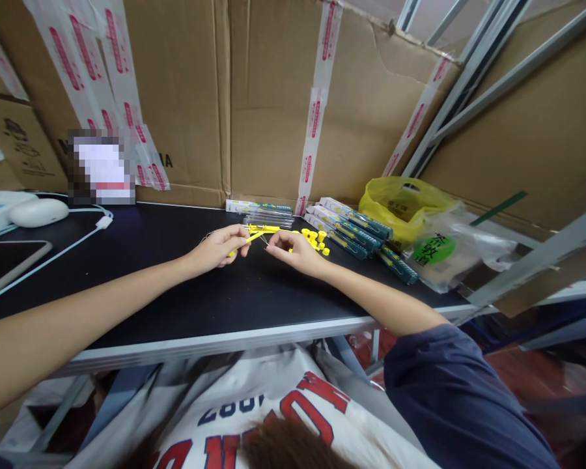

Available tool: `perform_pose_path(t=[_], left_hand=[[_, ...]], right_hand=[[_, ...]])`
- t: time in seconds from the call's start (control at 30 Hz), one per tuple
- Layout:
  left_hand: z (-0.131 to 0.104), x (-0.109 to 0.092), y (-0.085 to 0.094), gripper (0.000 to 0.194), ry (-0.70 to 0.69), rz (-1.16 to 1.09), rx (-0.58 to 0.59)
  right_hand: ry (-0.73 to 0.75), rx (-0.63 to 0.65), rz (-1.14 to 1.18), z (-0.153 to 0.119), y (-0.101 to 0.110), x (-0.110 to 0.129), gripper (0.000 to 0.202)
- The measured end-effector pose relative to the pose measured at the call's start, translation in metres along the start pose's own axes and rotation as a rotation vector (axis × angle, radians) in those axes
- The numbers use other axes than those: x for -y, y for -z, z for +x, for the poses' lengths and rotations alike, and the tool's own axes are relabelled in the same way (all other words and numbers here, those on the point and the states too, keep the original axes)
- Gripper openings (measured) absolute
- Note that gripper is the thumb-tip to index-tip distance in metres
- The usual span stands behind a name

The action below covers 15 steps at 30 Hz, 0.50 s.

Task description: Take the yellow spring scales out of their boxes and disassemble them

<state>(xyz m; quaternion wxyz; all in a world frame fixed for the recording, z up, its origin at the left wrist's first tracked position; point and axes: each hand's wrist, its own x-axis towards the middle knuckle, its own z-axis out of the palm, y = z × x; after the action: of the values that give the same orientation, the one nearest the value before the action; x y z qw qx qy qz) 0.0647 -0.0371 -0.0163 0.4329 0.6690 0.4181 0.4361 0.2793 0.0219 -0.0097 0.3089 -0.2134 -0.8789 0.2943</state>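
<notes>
My left hand (221,247) is closed round a thin yellow stick (254,238), which slants up to the right past its fingertips. Close beside it, my right hand (295,251) pinches a thin strand (264,241) near the stick's upper end; the strand is too fine to make out clearly. Behind both hands lie more yellow sticks (268,228) and several clear tubes (268,218). Several small yellow caps (317,239) are heaped just behind and right of my right hand.
Several dark green and white boxes (351,228) lie at the right, beside a yellow plastic bag (395,205) and a clear bag (439,251). A phone (10,264), a white mouse (39,212) and a cable (61,250) are at the left. Cardboard (268,117) stands behind the black table (176,306).
</notes>
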Motion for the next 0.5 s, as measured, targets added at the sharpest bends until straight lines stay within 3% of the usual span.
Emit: perform_pose_path(t=[0.13, 0.3, 0.5], left_hand=[[0.001, 0.004, 0.002, 0.016, -0.009, 0.025, -0.014], [0.0, 0.011, 0.001, 0.022, -0.146, 0.205, 0.022], [-0.004, 0.008, -0.001, 0.027, -0.167, 0.264, 0.059]], right_hand=[[0.006, -0.008, 0.022, 0.0, 0.0, 0.002, 0.032], [0.01, 0.022, 0.046, -0.002, -0.003, 0.005, 0.037], [0.041, 0.014, 0.03, -0.002, -0.003, 0.006, 0.035]])
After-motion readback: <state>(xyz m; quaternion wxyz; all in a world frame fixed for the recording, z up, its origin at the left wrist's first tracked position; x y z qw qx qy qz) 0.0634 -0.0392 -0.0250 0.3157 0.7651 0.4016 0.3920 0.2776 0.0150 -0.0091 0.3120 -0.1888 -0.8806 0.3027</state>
